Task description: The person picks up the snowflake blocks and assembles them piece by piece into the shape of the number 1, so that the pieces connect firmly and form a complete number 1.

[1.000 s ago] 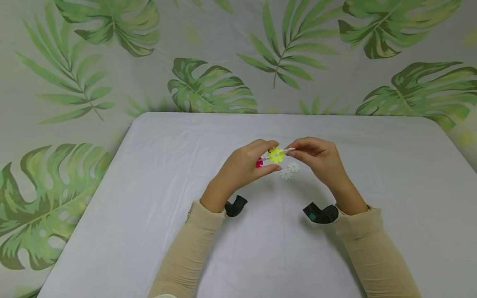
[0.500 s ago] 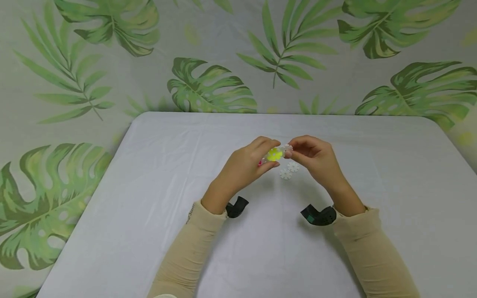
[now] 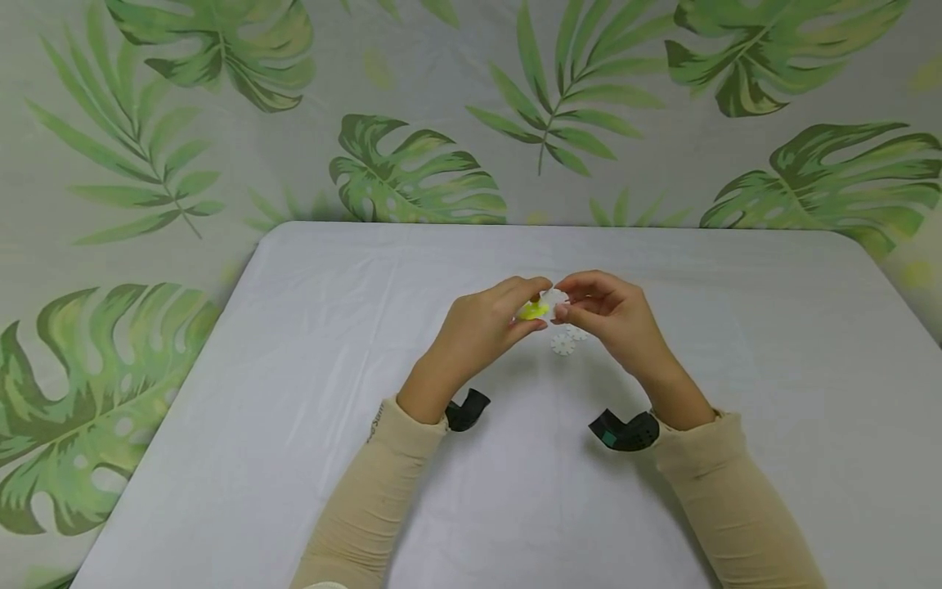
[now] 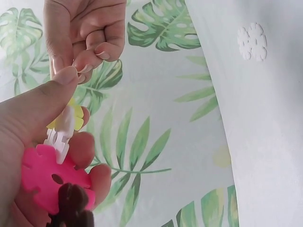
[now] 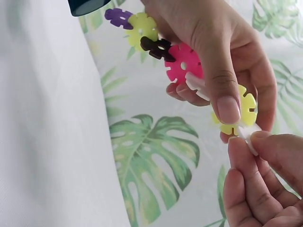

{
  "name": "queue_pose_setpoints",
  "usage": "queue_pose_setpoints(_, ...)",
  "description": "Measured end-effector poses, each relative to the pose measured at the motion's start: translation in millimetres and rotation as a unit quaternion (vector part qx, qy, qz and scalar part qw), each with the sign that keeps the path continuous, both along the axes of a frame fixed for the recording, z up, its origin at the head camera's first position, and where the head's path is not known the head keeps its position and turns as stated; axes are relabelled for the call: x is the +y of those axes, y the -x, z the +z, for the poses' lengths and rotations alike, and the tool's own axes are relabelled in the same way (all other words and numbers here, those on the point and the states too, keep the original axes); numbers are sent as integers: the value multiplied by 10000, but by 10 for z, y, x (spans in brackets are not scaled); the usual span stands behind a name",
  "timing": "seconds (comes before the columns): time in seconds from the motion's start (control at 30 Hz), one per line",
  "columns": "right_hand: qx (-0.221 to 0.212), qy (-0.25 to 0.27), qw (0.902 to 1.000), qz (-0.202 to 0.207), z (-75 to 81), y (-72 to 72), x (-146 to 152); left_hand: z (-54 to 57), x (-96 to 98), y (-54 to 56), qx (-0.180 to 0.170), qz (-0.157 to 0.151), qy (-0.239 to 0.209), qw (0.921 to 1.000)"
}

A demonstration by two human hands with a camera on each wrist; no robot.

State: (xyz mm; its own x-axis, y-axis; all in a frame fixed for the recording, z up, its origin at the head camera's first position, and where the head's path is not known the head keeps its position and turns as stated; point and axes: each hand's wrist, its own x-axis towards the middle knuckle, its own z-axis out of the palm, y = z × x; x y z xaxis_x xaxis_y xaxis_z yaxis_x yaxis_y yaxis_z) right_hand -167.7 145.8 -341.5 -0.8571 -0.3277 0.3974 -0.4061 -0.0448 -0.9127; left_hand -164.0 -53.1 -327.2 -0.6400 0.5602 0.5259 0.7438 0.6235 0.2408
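In the head view my left hand (image 3: 482, 327) holds a chain of slotted plastic snowflake discs above the table. The right wrist view shows the chain in a row: a purple disc (image 5: 118, 18), a yellow disc (image 5: 142, 31), a dark brown disc (image 5: 155, 48), a pink disc (image 5: 182, 65), a white disc (image 5: 195, 84) and another yellow disc (image 5: 248, 105). My left thumb lies across that last yellow disc. Between thumb and fingers, my right hand (image 3: 614, 315) pinches a white end disc (image 5: 247, 131) right at the yellow one's edge; fingertips partly hide it.
Two loose white snowflake discs (image 3: 563, 344) lie on the white-covered table (image 3: 331, 343) just below the hands. A leaf-patterned cloth (image 3: 412, 82) hangs behind the table's far edge. Black wrist cameras (image 3: 625, 431) are worn at both cuffs.
My right hand has shifted left, closer to the left hand. The white end disc has turned from edge-on to face-on, while the yellow disc beside it has tilted flatter.
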Motion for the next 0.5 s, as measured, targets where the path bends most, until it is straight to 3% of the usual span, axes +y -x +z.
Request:
queue_pose_setpoints(0.27,-23,-204,9998,-19,-3,-10,9,-26,11,9,353,26,-89,9993)
queue_pose_setpoints(0.5,386,-391,9983,-207,12,50,128,-22,-4,17,377,44,-142,9992)
